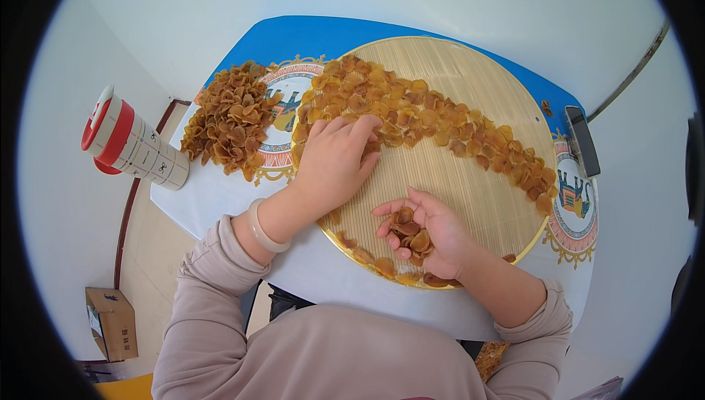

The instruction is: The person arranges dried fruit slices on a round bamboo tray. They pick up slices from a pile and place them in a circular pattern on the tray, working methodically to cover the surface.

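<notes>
A round board faced with thin bamboo slats (440, 174) lies before me, edged in gold. Thin brown dried slices, perhaps fruit or seed pods, form a curved overlapping band (429, 114) across it, and a few line its near rim. My left hand (341, 152) rests palm down at the band's lower left edge, fingers bent; whether it pinches a slice is hidden beneath the fingertips. Palm up over the board's near part, my right hand (435, 229) cups a small heap of slices (411, 235). A large pile of loose slices (234, 119) sits left of the board.
A white and red tumbler (143, 144) stands at the table's left edge. On the right edge lies a dark phone (583, 141), with a stray slice (546, 107) near it. Patterned white cloth (308, 262) covers the blue table. An open cardboard box (118, 323) is on the floor at left.
</notes>
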`<state>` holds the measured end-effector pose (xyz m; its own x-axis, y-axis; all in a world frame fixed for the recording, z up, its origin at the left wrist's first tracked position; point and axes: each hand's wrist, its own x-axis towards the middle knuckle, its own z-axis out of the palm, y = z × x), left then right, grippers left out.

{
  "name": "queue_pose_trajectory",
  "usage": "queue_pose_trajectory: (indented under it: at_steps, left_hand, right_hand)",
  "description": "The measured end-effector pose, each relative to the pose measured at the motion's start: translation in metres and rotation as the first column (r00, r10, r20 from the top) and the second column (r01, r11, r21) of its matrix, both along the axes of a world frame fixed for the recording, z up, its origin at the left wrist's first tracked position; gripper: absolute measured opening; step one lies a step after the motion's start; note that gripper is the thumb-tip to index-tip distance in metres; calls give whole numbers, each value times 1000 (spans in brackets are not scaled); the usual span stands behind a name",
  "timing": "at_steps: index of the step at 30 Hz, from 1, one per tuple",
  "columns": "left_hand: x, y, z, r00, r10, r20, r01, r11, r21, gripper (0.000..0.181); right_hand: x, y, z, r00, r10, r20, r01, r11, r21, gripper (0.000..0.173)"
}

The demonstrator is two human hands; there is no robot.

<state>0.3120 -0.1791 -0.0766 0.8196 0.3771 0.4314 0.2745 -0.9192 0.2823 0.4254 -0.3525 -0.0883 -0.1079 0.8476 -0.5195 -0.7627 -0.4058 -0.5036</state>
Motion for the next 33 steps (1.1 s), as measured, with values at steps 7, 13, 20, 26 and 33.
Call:
queue_pose_trajectory:
  at_steps: [7,13,20,26,33]
  left_hand:
    - [0,1,-1,1000,5,16,-5,1000,-19,41]
    - [2,-1,-2,999,23,29,-23,1000,-6,44]
    - [1,-1,-1,996,-4,93,10,998,-66,42]
    - [-6,-8,15,942,-172,289,220,965,-144,31]
    - [-20,-15,24,746,-563,356,645,744,-173,34]
  right_hand:
    - [0,0,-1,1000,-1,-10,1,1000,5,55]
    - [0,0,0,1000,-2,-18,2,1000,-1,55]
    - [1,0,0,1000,-2,-18,1,1000,-7,54]
    - [3,-2,-4,999,-12,-53,13,1000,18,53]
    - [2,-3,6,920,-289,-263,266,956,-121,48]
